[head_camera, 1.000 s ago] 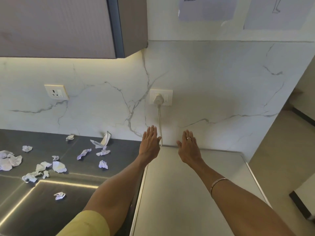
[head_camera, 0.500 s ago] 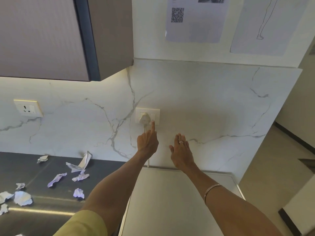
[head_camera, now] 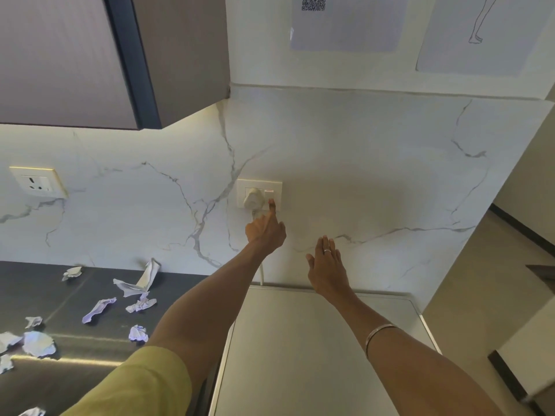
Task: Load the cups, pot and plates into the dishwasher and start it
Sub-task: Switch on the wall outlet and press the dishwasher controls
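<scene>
My left hand (head_camera: 265,231) reaches up to the white wall socket plate (head_camera: 276,185). Its straight index finger presses the switch (head_camera: 269,194), and the other fingers are curled. A white plug (head_camera: 251,199) sits in that socket, and its cable (head_camera: 262,274) drops behind the flat steel-edged appliance top (head_camera: 315,355) below. My right hand (head_camera: 327,270) hovers open beside the marble wall, above the back of that top, touching nothing. No cups, pot or plates are in view.
Several crumpled paper scraps (head_camera: 99,309) litter the dark counter (head_camera: 60,295) on the left. A second wall socket (head_camera: 37,181) sits under the upper cabinet (head_camera: 90,55). Printed sheets (head_camera: 345,22) hang on the wall. Floor lies to the right.
My left hand rose from the back of the appliance top to the socket, and its index finger now presses the switch. My right hand lifted slightly. The view tilted upward.
</scene>
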`<state>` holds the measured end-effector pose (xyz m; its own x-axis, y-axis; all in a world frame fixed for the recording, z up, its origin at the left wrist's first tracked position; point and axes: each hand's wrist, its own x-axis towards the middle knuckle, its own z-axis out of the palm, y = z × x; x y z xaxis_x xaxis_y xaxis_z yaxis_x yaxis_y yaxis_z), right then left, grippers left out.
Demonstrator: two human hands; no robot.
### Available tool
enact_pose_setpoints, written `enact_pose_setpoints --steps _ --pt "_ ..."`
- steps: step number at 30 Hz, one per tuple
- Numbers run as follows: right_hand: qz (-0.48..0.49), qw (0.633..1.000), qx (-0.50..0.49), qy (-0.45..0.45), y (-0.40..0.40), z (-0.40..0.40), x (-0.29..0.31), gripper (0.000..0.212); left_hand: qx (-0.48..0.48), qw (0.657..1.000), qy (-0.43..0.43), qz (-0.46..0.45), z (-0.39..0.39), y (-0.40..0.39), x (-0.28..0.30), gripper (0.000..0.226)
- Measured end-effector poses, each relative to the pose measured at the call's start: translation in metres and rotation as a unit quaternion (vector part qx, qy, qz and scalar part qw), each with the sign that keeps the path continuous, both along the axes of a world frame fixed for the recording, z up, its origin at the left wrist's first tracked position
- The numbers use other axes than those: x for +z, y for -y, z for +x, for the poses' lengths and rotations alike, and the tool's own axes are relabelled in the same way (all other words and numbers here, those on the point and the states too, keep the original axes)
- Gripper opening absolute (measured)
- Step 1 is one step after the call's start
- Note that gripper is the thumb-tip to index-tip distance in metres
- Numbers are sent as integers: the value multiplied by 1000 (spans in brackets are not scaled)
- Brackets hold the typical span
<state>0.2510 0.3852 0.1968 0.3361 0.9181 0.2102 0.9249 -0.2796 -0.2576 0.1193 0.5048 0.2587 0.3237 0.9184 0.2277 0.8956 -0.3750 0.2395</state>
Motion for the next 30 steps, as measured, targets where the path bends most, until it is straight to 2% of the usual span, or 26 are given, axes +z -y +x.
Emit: enact_pose_setpoints --steps 5,8,10,13,15,18,23,30 --pt "9 1000 4 -2 13 -9 7 62 -32 999 2 -44 -11 1 4 80" --pt "15 1000 6 5 19 -11 13 61 -48 998 19 -46 -17 14 2 75" --pt "19 1000 6 10 24 -12 18 61 -56 997 44 -29 -21 24 0 64" --pt "23 999 11 23 31 -14 24 61 -79 994 72 10 -30 40 -1 32" --pt "23 999 10 27 37 -18 26 61 -103 990 74 60 -36 50 -3 25" --pt "21 999 11 23 48 -23 28 60 -121 984 91 98 -45 66 -5 31" --pt "19 1000 15 16 69 -33 29 60 -119 984 95 95 -57 89 -12 45" --pt "21 1000 11 6 100 -55 27 61 -113 988 97 39 -71 130 -38 52"
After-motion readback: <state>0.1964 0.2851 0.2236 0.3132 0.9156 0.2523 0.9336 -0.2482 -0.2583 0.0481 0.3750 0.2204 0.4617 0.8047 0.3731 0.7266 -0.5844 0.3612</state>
